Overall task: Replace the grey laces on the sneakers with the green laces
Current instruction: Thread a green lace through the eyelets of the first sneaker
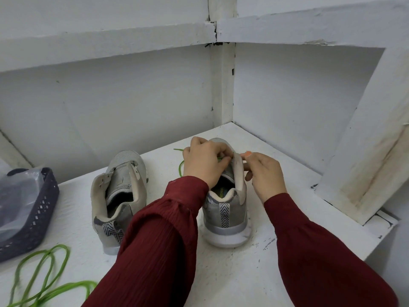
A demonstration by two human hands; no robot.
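Dark basket (42,209) holding plastic bag (15,196), white shelf (232,273).

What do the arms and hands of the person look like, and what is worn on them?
Both arms wear long sleeves of dark red, crinkled cloth: the left sleeve and the right sleeve are loose and gather at the wrist. The left hand and the right hand are bare: no gloves, no ring or watch in view. One nail of the right hand looks painted orange.

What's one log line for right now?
step: threading; left hand pinches green lace; right hand holds right-side sneaker; other sneaker: unlaced
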